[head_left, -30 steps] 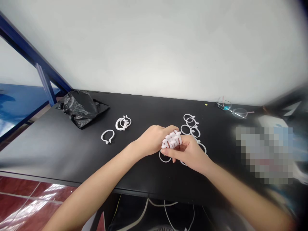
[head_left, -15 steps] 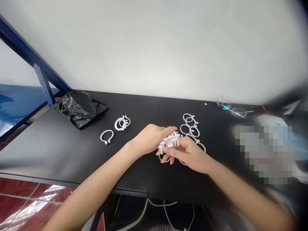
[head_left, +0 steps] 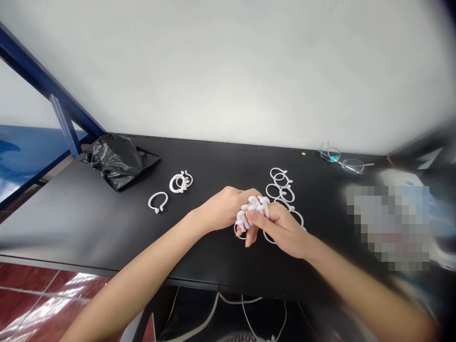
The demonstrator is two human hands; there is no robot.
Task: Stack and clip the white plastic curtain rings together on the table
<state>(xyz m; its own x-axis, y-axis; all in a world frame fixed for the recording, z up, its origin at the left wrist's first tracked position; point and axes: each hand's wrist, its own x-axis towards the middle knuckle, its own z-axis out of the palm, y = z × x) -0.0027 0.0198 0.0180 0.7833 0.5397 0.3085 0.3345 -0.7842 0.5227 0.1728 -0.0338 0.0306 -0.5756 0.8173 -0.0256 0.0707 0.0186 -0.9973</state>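
Observation:
A bunch of white plastic shower curtain rings [head_left: 252, 209] is gripped between my two hands above the middle of the black table. My left hand [head_left: 226, 209] reaches in from the left, its fingers curled behind and under the bunch. On the other side my right hand [head_left: 287, 228] is closed on it, the thumb pressed on top. Some fingertips are hidden by the rings. Several loose rings [head_left: 273, 191] lie in a line beside and beyond my right hand. Farther left sit a small cluster of rings [head_left: 177, 183] and a single open ring [head_left: 157, 202] with knobbed ends.
A crumpled black plastic bag [head_left: 119, 161] lies at the table's back left. Eyeglasses [head_left: 352, 166] rest at the back right, near a blurred-out item [head_left: 392, 228]. Behind the black table [head_left: 117, 232] stands a white wall; cables [head_left: 210, 313] hang below its front edge.
The held rings have tilted and bunched closer together. My right thumb has moved up onto them, and my left fingertips have curled farther in beneath.

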